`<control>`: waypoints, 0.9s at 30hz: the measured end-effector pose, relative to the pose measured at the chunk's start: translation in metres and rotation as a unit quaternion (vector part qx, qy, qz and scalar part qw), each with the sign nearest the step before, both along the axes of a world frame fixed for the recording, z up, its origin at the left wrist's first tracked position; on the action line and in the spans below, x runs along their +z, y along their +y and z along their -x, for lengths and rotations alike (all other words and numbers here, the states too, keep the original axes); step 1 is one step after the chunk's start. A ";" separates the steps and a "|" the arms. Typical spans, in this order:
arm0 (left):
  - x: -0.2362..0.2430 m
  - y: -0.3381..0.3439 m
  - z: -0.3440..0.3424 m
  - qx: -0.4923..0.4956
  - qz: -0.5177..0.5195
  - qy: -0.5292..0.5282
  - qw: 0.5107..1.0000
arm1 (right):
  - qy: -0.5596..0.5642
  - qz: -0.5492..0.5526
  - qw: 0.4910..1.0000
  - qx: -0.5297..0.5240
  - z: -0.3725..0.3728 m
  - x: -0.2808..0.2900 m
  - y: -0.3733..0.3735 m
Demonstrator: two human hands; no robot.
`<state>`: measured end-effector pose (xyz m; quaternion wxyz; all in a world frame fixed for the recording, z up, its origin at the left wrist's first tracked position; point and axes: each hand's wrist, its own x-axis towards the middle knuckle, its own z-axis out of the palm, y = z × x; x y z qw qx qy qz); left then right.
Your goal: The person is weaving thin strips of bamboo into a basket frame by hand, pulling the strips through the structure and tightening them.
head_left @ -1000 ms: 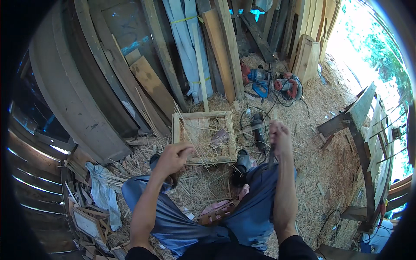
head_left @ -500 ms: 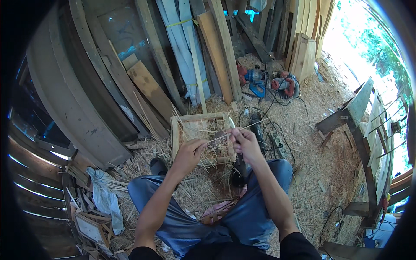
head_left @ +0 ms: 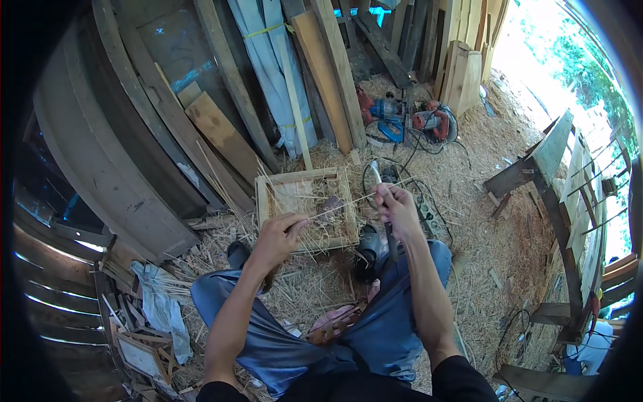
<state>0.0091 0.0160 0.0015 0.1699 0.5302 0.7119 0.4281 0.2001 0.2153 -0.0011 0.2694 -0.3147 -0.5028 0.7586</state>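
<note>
My left hand point(head_left: 278, 236) is closed, pinching one end of a thin, pale strip point(head_left: 345, 204) that looks like split bamboo or cane. The strip runs right and slightly upward to my right hand point(head_left: 400, 210). That hand is closed round a knife; its blade point(head_left: 375, 173) points up and away, and the dark handle point(head_left: 392, 244) extends below the fist. The strip passes by the fingers at the blade's base. Both hands are above the near part of a low wooden box frame point(head_left: 305, 176), which holds shavings, thin strips and a dark lump point(head_left: 332, 206).
Planks and boards point(head_left: 224, 130) lean at the back left. Red and blue power tools point(head_left: 435, 124) with cables lie at the back right, and a power strip point(head_left: 429, 218) is beside the box. Shavings cover the floor. A wooden structure point(head_left: 542, 164) stands at right.
My right hand has moved right, away from my left, so more strip shows between them. The knife blade has tilted leftward. The whole view has shifted slightly.
</note>
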 end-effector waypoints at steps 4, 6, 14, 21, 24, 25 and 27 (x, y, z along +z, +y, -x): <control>-0.001 -0.005 0.003 0.004 0.031 -0.018 0.999 | 0.020 0.000 1.000 -0.013 -0.013 -0.001 0.014; -0.001 -0.007 0.003 -0.003 0.012 -0.008 1.000 | 0.015 0.001 1.000 -0.027 -0.020 0.001 0.020; -0.005 -0.012 0.005 -0.014 -0.005 0.015 1.000 | 0.001 -0.001 0.999 -0.052 -0.030 -0.002 0.035; 0.003 -0.030 0.042 0.083 -0.025 0.026 0.996 | 0.030 -0.079 0.955 -0.286 -0.077 -0.010 0.081; 0.001 -0.030 0.041 0.099 -0.020 0.042 0.994 | 0.000 -0.081 0.968 -0.239 -0.054 0.002 0.054; -0.002 -0.028 0.037 0.103 -0.021 0.053 0.993 | -0.040 -0.052 0.981 -0.182 -0.039 0.006 0.033; -0.002 -0.015 0.020 0.091 -0.026 0.045 0.994 | -0.040 -0.033 0.996 -0.070 -0.012 0.002 0.002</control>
